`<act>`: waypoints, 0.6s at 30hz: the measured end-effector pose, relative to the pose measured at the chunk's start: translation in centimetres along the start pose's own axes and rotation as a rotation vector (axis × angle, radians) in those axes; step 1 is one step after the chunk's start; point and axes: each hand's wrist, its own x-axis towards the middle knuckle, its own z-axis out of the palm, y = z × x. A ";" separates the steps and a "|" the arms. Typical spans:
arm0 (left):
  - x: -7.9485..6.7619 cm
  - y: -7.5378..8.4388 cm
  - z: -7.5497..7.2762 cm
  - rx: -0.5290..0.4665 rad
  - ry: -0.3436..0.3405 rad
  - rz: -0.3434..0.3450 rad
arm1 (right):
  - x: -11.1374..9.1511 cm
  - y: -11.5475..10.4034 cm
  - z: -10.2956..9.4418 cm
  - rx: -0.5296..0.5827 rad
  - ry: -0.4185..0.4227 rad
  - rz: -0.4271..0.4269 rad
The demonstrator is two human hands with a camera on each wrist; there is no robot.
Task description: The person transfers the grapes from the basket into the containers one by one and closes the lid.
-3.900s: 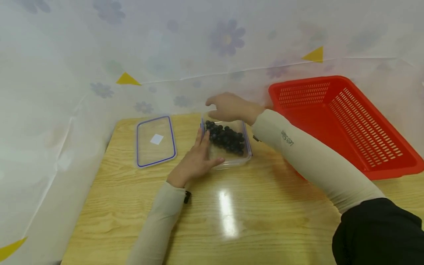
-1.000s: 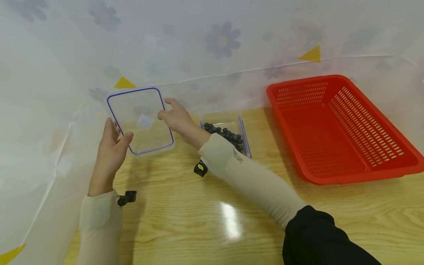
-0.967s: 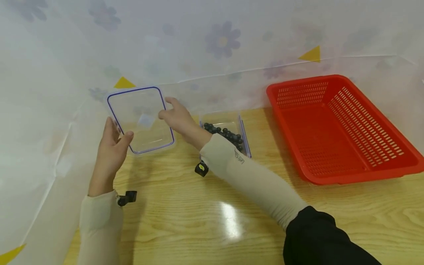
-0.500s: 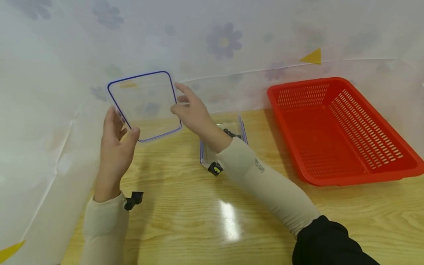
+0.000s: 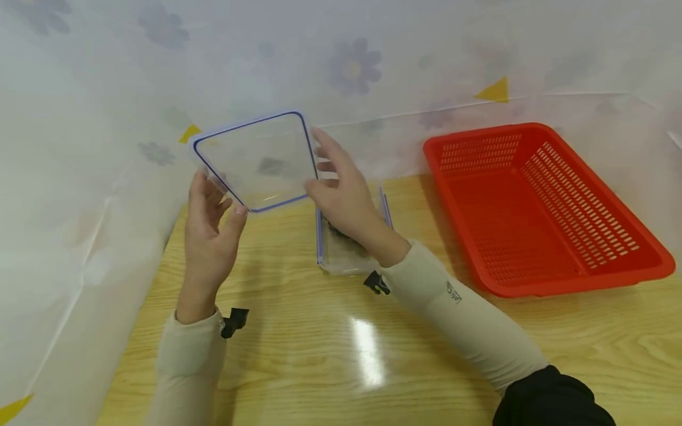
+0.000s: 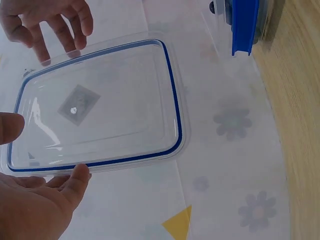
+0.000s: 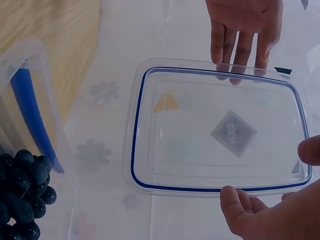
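Lid-carrying step: clear lid (image 5: 256,160) held aloft near the table's far left edge, pinched at opposite ends by left hand (image 5: 210,248) and right hand (image 5: 346,204); next, probably lowering squarely onto the berry container (image 5: 341,254).

Two hands: a left hand (image 5: 210,236) and a right hand (image 5: 346,198), each in a beige sleeve, so two sleeves. One clear lid (image 5: 258,160) with a blue seal, up between the hands at far left. One clear box (image 5: 341,257) on the table, mid-scene, partly behind the right hand. One heap of dark berries (image 7: 22,200) in it, too many and too crowded to count. One red basket (image 5: 538,201) at right. One wooden table (image 5: 341,367). One flowered sheet (image 5: 106,89) behind, with four yellow triangles in the head view. Two small black wrist cameras, one at each cuff.
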 end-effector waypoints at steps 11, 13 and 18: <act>-0.6 -0.3 2.6 -0.222 0.081 0.067 | -2.0 1.3 -1.4 -0.109 0.148 -0.296; -0.6 -0.5 2.9 -0.266 0.085 0.082 | -2.3 1.8 -1.8 -0.107 0.158 -0.350; -0.3 -0.9 3.8 -0.406 0.065 0.145 | -3.1 2.6 -3.2 0.072 0.151 -0.358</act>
